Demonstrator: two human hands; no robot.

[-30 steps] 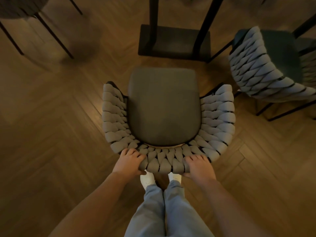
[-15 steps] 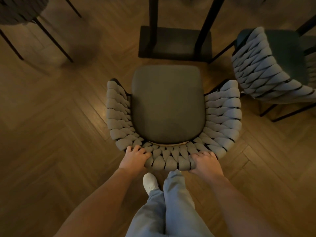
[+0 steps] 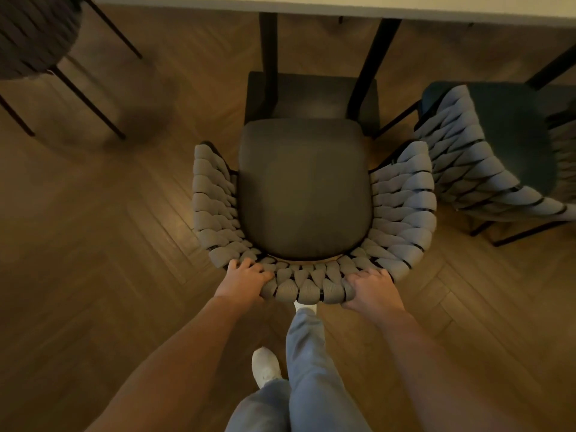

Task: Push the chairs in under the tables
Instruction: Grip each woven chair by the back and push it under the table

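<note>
Chair (image 3: 304, 188) sat centre frame on the wood floor (image 3: 93, 244), seat facing the far table (image 3: 311, 3), front edge of the seat just over the near edge of the table's dark base plate (image 3: 311, 95) and not yet under the tabletop. Both hands were on the near curve of the woven backrest (image 3: 307, 286): left hand (image 3: 244, 283) gripped the rim at its left end, right hand (image 3: 372, 291) gripped it at its right end, fingers curled over the top in each case, well apart with the backrest centre between them. Judgement: the frame looked like thin dark metal tube with a padded seat, so probably light to moderate and stiff; the woven straps were soft and would give a little under the fingers, so the rim was the right place to hold, and the straps gave decent friction. Symmetric grip should keep it tracking straight. Risks: legs dragging or chattering on the herringbone boards, front legs catching the base plate or the two table posts (image 3: 268, 42), and the right armrest clipping the neighbouring chair (image 3: 498, 157), which stood just beside it at an angle. Another chair (image 3: 31, 32) stood far left, well apart. Person's trouser leg (image 3: 307, 353) was stepping in right behind the backrest.
</note>
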